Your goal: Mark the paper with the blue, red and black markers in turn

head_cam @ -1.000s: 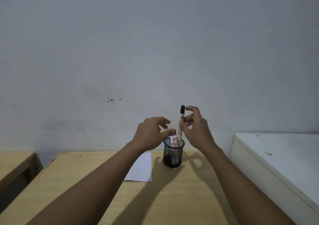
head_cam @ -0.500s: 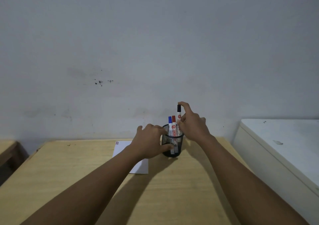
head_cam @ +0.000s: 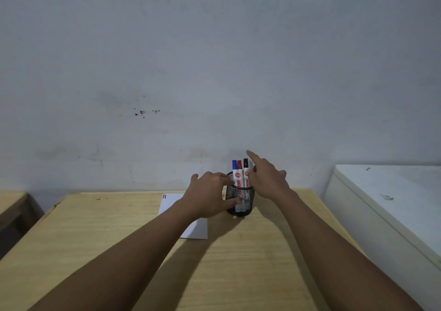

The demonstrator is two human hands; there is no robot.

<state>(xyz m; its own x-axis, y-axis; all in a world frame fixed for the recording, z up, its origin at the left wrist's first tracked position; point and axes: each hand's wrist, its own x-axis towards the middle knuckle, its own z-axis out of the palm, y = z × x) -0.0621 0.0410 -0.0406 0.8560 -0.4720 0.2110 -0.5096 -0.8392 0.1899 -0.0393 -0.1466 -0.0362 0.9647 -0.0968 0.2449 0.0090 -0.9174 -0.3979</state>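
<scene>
A black mesh pen cup (head_cam: 242,203) stands near the far edge of the wooden table (head_cam: 119,239). Three capped markers stand upright in it: blue (head_cam: 234,166), red (head_cam: 239,167) and black (head_cam: 245,165). My left hand (head_cam: 207,196) wraps the cup's left side, thumb on its front. My right hand (head_cam: 267,179) hovers just right of the markers with fingers spread and the index finger raised, holding nothing. A white sheet of paper (head_cam: 195,229) lies left of the cup, mostly hidden under my left forearm.
A white cabinet or chest (head_cam: 386,205) stands at the right of the table, higher than it. Another wooden surface (head_cam: 12,205) is at the far left. A grey wall rises straight behind the table.
My right hand lowered the black marker into the cup and let it go, then opened. My left hand closed around the cup. The camera view tilted down slightly.
</scene>
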